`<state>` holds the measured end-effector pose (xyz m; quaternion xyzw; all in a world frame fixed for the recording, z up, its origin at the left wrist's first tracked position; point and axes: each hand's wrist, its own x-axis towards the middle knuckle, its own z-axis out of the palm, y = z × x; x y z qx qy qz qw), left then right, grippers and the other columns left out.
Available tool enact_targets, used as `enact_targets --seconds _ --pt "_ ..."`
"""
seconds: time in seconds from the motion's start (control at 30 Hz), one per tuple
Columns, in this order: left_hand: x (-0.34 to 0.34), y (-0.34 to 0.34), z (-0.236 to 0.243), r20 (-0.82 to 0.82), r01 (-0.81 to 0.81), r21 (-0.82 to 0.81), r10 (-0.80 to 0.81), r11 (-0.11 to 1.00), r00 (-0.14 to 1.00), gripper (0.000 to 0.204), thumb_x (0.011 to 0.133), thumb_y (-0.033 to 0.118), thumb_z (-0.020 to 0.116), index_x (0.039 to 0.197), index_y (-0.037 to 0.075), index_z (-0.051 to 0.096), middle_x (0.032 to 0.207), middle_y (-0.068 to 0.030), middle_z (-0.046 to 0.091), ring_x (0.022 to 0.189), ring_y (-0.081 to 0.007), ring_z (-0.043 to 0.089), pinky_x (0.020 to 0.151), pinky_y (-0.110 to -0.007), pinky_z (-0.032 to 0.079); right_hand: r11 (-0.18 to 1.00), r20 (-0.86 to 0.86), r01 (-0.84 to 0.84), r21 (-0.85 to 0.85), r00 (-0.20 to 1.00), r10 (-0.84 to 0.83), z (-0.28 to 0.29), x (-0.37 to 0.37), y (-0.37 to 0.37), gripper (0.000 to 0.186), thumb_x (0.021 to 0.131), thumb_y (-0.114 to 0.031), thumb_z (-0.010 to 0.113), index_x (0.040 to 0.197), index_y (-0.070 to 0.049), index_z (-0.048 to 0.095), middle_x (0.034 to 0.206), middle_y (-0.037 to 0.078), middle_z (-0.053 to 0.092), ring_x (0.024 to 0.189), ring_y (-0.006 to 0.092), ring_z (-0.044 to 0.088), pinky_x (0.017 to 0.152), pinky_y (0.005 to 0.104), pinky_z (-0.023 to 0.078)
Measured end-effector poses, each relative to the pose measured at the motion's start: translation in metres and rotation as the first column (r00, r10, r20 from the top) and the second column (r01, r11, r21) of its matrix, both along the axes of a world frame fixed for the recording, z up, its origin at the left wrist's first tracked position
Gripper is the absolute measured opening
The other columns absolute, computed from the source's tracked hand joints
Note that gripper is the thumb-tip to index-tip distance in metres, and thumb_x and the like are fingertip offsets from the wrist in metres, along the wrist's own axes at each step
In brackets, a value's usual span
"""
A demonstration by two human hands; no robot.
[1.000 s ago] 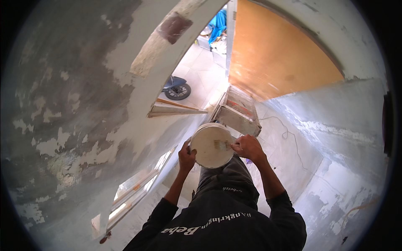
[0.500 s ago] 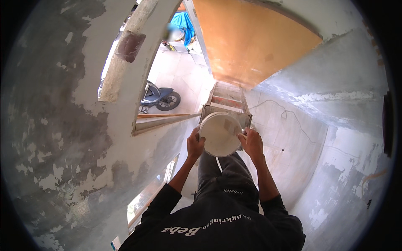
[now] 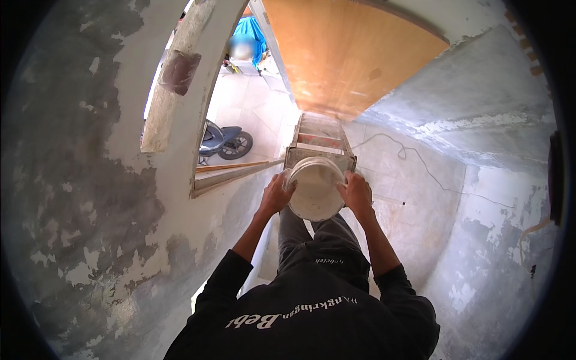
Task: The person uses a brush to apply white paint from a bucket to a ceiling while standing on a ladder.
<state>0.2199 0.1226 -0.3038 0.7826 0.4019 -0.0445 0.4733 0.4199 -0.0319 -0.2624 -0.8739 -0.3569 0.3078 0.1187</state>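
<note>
1. The pale round bucket [image 3: 318,195] is in front of the person's legs [image 3: 333,234]. In the view it overlaps the near edge of the top board of the ladder [image 3: 321,141], lying between that board's left and right corners. Whether it touches the board cannot be told.
2. The left hand [image 3: 277,191] is curled around the bucket's left rim and has hold of it; how far its hidden fingers wrap is unclear.
3. The right hand [image 3: 358,193] is likewise closed on the right rim, thumb side toward the bucket's pale round face.
4. Since a second ago, the right hand has moved from reaching over that face to gripping the rim. The brownish patch that stood out there no longer shows clearly.
5. The ridged far rim now shows more plainly, so the bucket seems tilted differently.
6. As a judgement, this two-sided hold shares the weight and lets the bucket be steadied or tilted evenly, leaving neither hand free for a tool.
</note>
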Motion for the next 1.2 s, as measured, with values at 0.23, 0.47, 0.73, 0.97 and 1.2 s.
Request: enact_targets --seconds 0.23,0.47,0.73,0.97,1.2 --pt "0.0 -0.004 -0.008 -0.019 -0.001 0.037 0.001 0.999 1.0 0.04 0.09 0.034 0.053 0.121 0.01 0.049 0.116 -0.0202 0.054 0.102 -0.0415 0.054 0.086 -0.048 0.044 0.994 -0.067 0.093 0.058 0.994 -0.089 0.001 0.007 -0.002 0.027 0.079 -0.026 0.067 0.084 -0.001 0.058 0.083 0.018 0.063 0.08 0.0352 0.063 0.07 0.0431 0.049" --pt "-0.009 0.013 -0.012 0.042 0.007 -0.086 -0.004 0.996 0.999 0.058 0.085 0.046 0.06 0.123 0.004 0.049 0.115 -0.0177 0.056 0.079 -0.0296 0.064 0.08 -0.039 0.048 0.863 -0.319 0.338 0.375 0.921 -0.223 -0.012 0.021 0.001 0.031 0.082 -0.031 0.069 0.083 -0.001 0.063 0.069 0.011 0.063 0.064 0.0192 0.062 0.06 0.0316 0.048" --pt "-0.015 0.017 -0.087 0.266 -0.197 -0.502 0.367 0.842 0.891 0.055 0.099 0.045 0.031 0.121 0.0 0.051 0.106 -0.0183 0.057 0.101 -0.0295 0.054 0.092 -0.038 0.041 0.648 0.004 0.616 0.448 0.723 -0.691 -0.183 0.01 -0.038 0.046 0.087 -0.04 0.061 0.098 0.004 0.058 0.096 0.02 0.06 0.088 0.0286 0.058 0.078 0.0386 0.045" --pt "0.001 0.021 -0.142 0.178 -0.306 -0.001 0.302 0.952 0.937 0.054 0.098 0.041 0.04 0.129 -0.003 0.043 0.118 -0.025 0.047 0.113 -0.0361 0.043 0.1 -0.04 0.033 0.726 -0.217 0.619 0.299 0.785 -0.58 -0.215 -0.032 -0.053 0.05 0.088 -0.044 0.058 0.105 0.004 0.053 0.09 0.018 0.058 0.092 0.0325 0.052 0.081 0.0428 0.041" --pt "0.02 0.018 -0.183 0.079 -0.349 -0.088 0.356 0.933 0.931 0.057 0.097 0.042 0.042 0.131 -0.003 0.039 0.122 -0.0269 0.044 0.115 -0.0378 0.042 0.1 -0.042 0.033 0.735 0.059 0.594 0.327 0.764 -0.643 -0.214 -0.032 -0.043 0.039 0.09 -0.035 0.057 0.097 0.003 0.056 0.084 0.016 0.056 0.084 0.0321 0.051 0.078 0.0434 0.041"
